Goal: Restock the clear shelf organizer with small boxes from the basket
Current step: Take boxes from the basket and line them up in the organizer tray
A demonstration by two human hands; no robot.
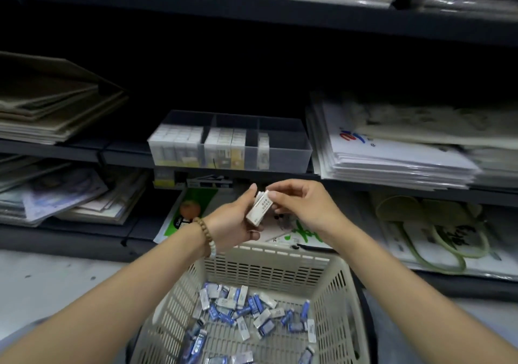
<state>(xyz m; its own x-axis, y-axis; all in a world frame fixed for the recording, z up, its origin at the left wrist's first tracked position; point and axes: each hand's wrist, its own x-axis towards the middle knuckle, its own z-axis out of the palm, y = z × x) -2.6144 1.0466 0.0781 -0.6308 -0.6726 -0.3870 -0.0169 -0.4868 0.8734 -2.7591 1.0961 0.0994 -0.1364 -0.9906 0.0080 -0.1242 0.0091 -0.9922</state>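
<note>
In the head view, at the centre of the frame, the left hand [232, 219] has its fingers curled round a small stack of white boxes [259, 208], while the right hand [305, 209] pinches the stack's upper end between thumb and forefinger. A beaded bracelet [206, 234] circles the left wrist. The stack sits above the far rim of the cream basket [266, 271], where loose blue-and-white boxes [238, 307] lie scattered. Above, on the shelf, the clear organizer [288, 153] shows two filled compartments and a right one with a single row.
</note>
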